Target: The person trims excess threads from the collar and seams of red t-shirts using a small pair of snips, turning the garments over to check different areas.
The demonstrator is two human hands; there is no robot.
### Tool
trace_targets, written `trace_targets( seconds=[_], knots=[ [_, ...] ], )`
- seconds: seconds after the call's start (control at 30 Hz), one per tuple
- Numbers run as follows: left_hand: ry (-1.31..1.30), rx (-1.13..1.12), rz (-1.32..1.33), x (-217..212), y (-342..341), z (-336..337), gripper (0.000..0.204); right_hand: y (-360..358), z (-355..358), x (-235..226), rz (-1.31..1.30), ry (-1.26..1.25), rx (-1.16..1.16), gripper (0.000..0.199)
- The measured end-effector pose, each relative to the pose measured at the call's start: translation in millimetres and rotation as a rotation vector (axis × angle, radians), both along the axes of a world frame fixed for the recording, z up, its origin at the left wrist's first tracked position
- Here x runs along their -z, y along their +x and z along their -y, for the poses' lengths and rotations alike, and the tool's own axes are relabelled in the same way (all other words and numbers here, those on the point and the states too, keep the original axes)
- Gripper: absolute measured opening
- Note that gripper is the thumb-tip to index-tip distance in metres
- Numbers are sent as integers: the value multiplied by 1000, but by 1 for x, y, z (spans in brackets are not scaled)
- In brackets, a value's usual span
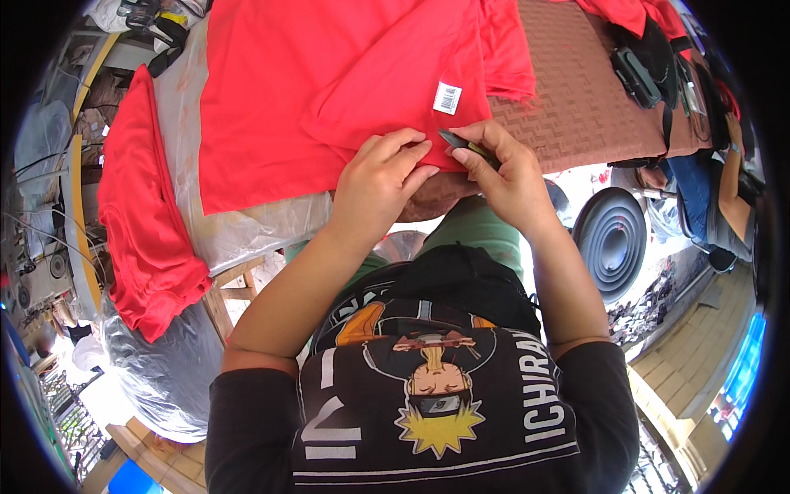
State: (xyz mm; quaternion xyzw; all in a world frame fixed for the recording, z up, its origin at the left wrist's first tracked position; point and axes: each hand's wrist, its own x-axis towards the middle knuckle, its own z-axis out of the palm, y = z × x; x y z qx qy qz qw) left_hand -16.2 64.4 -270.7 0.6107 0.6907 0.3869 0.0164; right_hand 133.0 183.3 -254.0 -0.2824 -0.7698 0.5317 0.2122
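A red garment [329,107] is spread over the padded table in front of me, with a white barcoded label [447,98] on it. My left hand [387,174] is closed at the garment's near edge, thumb and fingers pinched on the cloth. In my right hand [502,169] is a pair of small thread snips [455,139]. Their dark pointed tip faces left, toward my left fingertips and just short of them. The snips' handle is partly hidden by my right fingers.
Brown quilted cloth [568,90] covers the table's right side. A red cloth piece [144,214] hangs at the left, above a plastic-covered bundle [160,370]. A dark case [636,76] lies at the far right. A round black ridged seat [611,244] stands beside me; another person's arm [732,177] shows beyond.
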Motion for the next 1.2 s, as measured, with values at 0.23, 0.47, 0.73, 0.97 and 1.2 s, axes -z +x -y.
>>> trace_targets(
  seconds=[0.23,0.47,0.73,0.97,1.2],
  knots=[
    [-184,37,281,-6,-13,-3,18,1,0,4,-26,-21,11,17],
    [-411,-37,405,-26,-19,-14,17,2,-2,-2,46,-89,1,17],
    [-388,-66,444,-22,-16,-17,15,2,-4,-1,28,12,-53,20],
    [-370,-72,396,-20,-15,-16,15,-3,-2,-9,124,220,-73,23],
    [-335,171,207,-35,-32,0,20,-1,-5,-8,181,379,-108,21]
  ],
)
